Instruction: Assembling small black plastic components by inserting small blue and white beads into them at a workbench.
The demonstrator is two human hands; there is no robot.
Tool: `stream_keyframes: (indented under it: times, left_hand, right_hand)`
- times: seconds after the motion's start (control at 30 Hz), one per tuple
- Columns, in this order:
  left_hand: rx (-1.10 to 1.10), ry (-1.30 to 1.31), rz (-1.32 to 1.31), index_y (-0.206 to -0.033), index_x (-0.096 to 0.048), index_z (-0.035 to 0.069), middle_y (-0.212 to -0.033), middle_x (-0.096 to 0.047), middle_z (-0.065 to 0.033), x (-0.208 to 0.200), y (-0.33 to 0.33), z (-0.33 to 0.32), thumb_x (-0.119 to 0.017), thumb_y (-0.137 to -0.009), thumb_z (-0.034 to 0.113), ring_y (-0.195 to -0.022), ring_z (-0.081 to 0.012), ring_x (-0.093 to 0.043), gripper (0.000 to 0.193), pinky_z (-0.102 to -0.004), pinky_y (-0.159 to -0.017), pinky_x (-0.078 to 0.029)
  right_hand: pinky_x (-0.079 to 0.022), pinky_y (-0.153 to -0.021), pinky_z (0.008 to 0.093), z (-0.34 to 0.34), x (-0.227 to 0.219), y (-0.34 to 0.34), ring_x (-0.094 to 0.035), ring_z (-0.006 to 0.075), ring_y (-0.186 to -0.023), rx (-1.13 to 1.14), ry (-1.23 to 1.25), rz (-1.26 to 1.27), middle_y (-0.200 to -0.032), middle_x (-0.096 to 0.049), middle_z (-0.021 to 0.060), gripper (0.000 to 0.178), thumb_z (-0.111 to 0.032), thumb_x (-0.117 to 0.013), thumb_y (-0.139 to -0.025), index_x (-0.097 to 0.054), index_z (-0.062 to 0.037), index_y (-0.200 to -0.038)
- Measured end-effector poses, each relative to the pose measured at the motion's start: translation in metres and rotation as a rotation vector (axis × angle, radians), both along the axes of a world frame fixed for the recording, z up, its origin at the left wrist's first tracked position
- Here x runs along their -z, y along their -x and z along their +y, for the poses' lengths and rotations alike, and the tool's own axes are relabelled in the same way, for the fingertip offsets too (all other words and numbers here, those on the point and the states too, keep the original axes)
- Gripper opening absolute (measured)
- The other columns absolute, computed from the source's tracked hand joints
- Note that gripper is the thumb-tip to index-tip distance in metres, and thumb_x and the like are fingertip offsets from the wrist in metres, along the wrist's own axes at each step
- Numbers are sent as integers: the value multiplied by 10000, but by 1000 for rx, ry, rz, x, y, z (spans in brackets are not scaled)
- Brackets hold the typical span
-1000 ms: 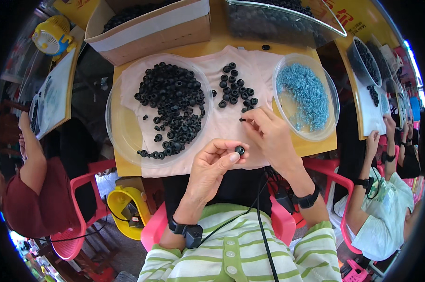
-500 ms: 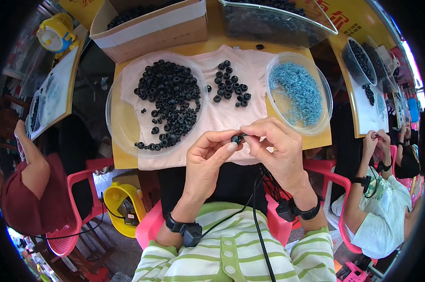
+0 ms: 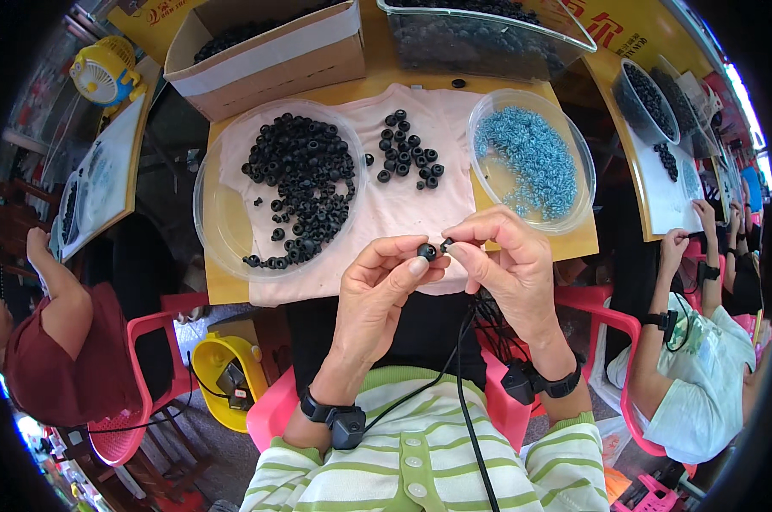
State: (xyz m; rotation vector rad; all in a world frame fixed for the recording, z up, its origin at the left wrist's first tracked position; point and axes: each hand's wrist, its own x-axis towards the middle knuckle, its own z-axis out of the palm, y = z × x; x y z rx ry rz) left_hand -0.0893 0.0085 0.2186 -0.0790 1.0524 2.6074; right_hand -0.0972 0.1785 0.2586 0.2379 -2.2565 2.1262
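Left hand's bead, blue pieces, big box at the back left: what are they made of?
Bead: plastic or rubber, can't tell which; black, smooth, with a slight highlight.
Blue pieces: probably clear plastic, maybe glass; they look translucent and glint.
Box: most likely cardboard, matte; plain brown, flat thin walls with a pale band across the front.

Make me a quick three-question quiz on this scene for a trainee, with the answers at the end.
1. True or false: the left hand holds a round black bead.
2. The pieces in the clear dish right of the pink cloth are: A) black, B) blue, C) red.
3. Short answer: what does the right hand pinch?

Key: 1. True. 2. B. 3. A small black piece.
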Motion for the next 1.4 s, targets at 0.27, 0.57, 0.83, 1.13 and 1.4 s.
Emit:
stream_keyframes:
  times: [0.27, 0.57, 0.83, 1.13, 1.4]
  left_hand:
    - [33, 17, -11, -1106, -609, -18, -1063, -668, -119, 4, -1, 2, -638, -897, 22, -944, -193, -674, 215, -311, -883, -550]
    - [190, -235, -275, -1004, -645, 47, -1049, -670, -88, 8, 0, -2, -650, -888, 23, -994, -168, -644, 119, -321, -910, -531]
    - [259, -304, -357, -965, -671, 71, -1011, -677, -74, 1, 4, 1, -650, -885, 17, -988, -169, -642, 99, -326, -954, -501]
    - [224, -318, -390, -945, -682, 80, -967, -678, -45, 4, 4, 9, -684, -859, 8, -902, -122, -637, 112, -279, -865, -525]
    - [116, -164, -189, -1084, -645, 29, -1063, -666, -84, -10, 37, 9, -643, -897, 30, -992, -158, -639, 187, -302, -930, -508]
  right_hand:
    - [-491, -547, 186, 1, 0, -2, -626, 74, -702, 0, -101, 79, -868, -644, 51, 86, -11, -686, -844, -689, 3, -928]
    - [-489, -545, 235, 3, -1, -8, -607, 117, -666, 29, -331, 255, -844, -623, 70, 172, 5, -726, -770, -676, -13, -933]
    - [-524, -620, 310, 1, 2, -4, -605, 213, -719, 46, -484, 418, -818, -595, 80, 301, 31, -720, -670, -645, -27, -955]
    - [-511, -596, 316, 8, 1, 7, -610, 240, -701, -35, -562, 621, -815, -601, 91, 269, 69, -706, -652, -634, 21, -906]
    - [-510, -609, 319, 15, -27, 61, -614, 229, -703, -112, -718, 589, -819, -610, 88, 231, -1, -721, -679, -640, -19, -894]
